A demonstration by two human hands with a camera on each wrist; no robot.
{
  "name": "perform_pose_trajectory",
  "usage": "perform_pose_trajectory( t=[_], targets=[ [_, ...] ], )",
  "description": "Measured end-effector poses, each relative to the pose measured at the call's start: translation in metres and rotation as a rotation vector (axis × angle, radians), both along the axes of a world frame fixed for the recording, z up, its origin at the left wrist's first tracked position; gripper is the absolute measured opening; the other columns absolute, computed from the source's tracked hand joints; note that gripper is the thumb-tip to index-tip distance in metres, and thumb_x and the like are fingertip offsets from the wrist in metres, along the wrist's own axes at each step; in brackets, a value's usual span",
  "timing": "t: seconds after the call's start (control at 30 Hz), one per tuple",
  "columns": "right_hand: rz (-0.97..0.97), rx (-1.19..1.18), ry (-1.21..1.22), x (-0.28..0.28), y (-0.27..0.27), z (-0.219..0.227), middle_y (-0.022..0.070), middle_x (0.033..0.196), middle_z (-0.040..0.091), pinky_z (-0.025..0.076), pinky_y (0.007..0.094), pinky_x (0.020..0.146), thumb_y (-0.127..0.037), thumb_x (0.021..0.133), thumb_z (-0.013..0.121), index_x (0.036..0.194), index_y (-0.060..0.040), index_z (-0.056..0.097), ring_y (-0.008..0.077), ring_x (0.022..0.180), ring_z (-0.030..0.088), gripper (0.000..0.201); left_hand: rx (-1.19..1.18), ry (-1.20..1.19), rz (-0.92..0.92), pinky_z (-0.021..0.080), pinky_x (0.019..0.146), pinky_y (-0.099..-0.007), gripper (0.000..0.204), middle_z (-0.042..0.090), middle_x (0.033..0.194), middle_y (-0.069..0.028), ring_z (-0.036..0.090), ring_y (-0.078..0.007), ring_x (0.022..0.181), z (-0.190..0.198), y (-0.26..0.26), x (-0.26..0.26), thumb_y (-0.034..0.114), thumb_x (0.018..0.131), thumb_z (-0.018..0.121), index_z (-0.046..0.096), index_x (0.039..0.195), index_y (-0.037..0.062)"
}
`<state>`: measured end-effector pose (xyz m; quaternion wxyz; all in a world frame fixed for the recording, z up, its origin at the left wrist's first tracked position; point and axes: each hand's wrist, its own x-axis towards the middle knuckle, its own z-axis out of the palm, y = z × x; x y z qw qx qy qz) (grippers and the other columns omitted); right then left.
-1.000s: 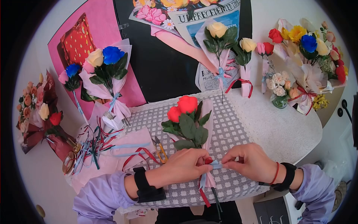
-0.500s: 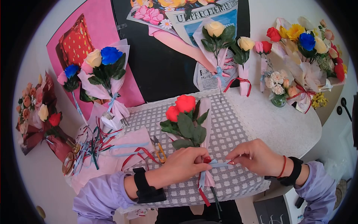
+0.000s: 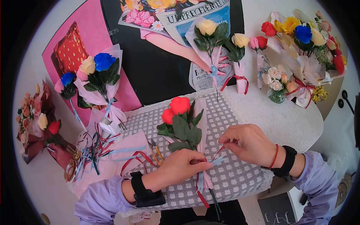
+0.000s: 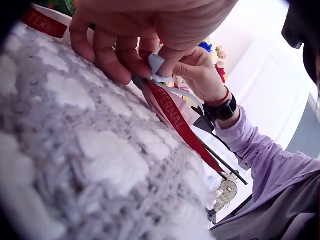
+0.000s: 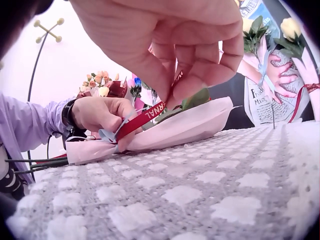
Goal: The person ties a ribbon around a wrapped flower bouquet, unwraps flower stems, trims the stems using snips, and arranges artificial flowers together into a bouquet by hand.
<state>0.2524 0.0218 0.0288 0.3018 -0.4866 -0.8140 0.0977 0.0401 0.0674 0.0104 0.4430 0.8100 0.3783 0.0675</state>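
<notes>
A small bouquet with red roses [image 3: 180,105], green leaves and pink wrapping paper [image 5: 200,122] lies on the table, its stems toward the person. My left hand [image 3: 183,163] pinches the ribbon knot at the bouquet's tie, thumb on top. Light blue ribbon [image 4: 156,62] loops out at that spot, and a printed red ribbon tail [image 4: 175,112] hangs down beside the stems. My right hand [image 3: 245,144] is raised to the right of the tie. Between its thumb and fingers it pinches a red ribbon [image 5: 147,117], drawn taut from the knot.
Left of the bouquet lie scissors [image 3: 157,152], pink paper [image 3: 135,142] and a heap of loose ribbons [image 3: 95,146]. Finished bouquets [image 3: 99,82] lean at the back left; more flowers [image 3: 303,56] stand at the right. A grey-and-white knitted cloth [image 3: 232,176] covers the table.
The right hand, earlier pulling ribbon out low to the right, has risen with the red ribbon. The blue ribbon end now lies free of it. The left hand stays at the knot.
</notes>
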Motion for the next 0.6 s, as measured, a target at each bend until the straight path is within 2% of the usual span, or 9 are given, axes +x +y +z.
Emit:
perform_pose_trajectory(
  t=[0.13,0.2,0.27,0.33,0.4,0.5,0.53,0.6],
  targets=[
    [-0.011,-0.068,0.093,-0.005,-0.001,0.003,0.011,0.072,0.059,0.046,0.0322,0.058,-0.001,0.071,0.06,0.081,-0.0023,0.06,0.0252,0.063,0.059,0.01,0.121,0.06,0.034,0.037,0.052,-0.0331,0.022,0.053,0.056,-0.0054,0.052,-0.0191,0.053,0.003,-0.004,0.003,0.028,0.078,0.06,0.061,0.079,0.0056],
    [0.007,0.021,0.137,-0.008,-0.001,0.005,0.0102,0.07,0.06,0.046,0.037,0.057,-0.001,0.068,0.055,0.077,-0.0034,0.058,0.0293,0.064,0.059,0.01,0.165,0.078,0.042,0.038,0.052,-0.0331,0.022,0.054,0.056,-0.0054,0.053,-0.0194,0.054,0.005,-0.006,0.005,0.028,0.078,0.06,0.061,0.08,0.0057],
    [-0.009,0.009,0.145,-0.01,0.0,0.005,0.0094,0.07,0.06,0.044,0.0372,0.058,-0.002,0.068,0.056,0.077,-0.0042,0.058,0.0286,0.066,0.058,0.01,0.18,0.051,0.055,0.032,0.047,-0.0245,0.023,0.044,0.054,0.0005,0.038,-0.006,0.051,0.005,-0.008,0.006,0.019,0.08,0.06,0.053,0.075,-0.0015],
    [-0.024,-0.002,0.153,-0.011,0.002,0.003,0.0085,0.07,0.059,0.043,0.0373,0.059,-0.002,0.068,0.056,0.077,-0.005,0.058,0.028,0.067,0.057,0.01,0.172,0.052,0.053,0.033,0.047,-0.0239,0.022,0.044,0.055,0.0009,0.039,-0.0056,0.052,0.004,-0.008,0.006,0.019,0.08,0.061,0.053,0.075,-0.0014],
    [-0.099,0.264,-0.061,-0.012,0.004,0.0,0.0058,0.071,0.056,0.038,0.0361,0.063,-0.004,0.067,0.058,0.077,-0.0076,0.058,0.025,0.072,0.054,0.01,0.164,0.055,0.051,0.033,0.048,-0.0234,0.021,0.045,0.055,0.0012,0.04,-0.0051,0.052,0.002,-0.008,0.006,0.018,0.079,0.062,0.054,0.076,-0.0012],
    [-0.054,0.379,-0.107,-0.015,-0.005,0.002,0.0035,0.072,0.053,0.034,0.0345,0.065,-0.01,0.067,0.062,0.073,-0.0096,0.059,0.0227,0.075,0.051,0.007,0.085,0.005,0.076,0.033,0.048,-0.022,0.019,0.045,0.057,0.0024,0.039,-0.0042,0.053,-0.005,-0.005,0.003,0.016,0.078,0.063,0.055,0.078,-0.0005],
    [-0.053,0.377,-0.107,-0.016,-0.01,0.004,0.0035,0.072,0.053,0.034,0.0345,0.065,-0.01,0.067,0.062,0.073,-0.0096,0.059,0.0227,0.075,0.051,0.007,0.06,-0.019,0.076,0.033,0.048,-0.0212,0.017,0.046,0.058,0.0032,0.039,-0.0036,0.054,-0.007,-0.005,0.003,0.015,0.079,0.063,0.055,0.078,0.0],
    [0.031,0.188,-0.245,-0.015,-0.019,0.005,0.0027,0.072,0.055,0.037,0.0341,0.065,-0.015,0.067,0.065,0.07,-0.0092,0.061,0.0215,0.074,0.053,0.008,0.032,-0.045,0.076,0.032,0.048,-0.0205,0.016,0.046,0.059,0.0039,0.039,-0.003,0.055,-0.008,-0.004,0.002,0.015,0.079,0.063,0.055,0.078,0.0005]
  ],
)
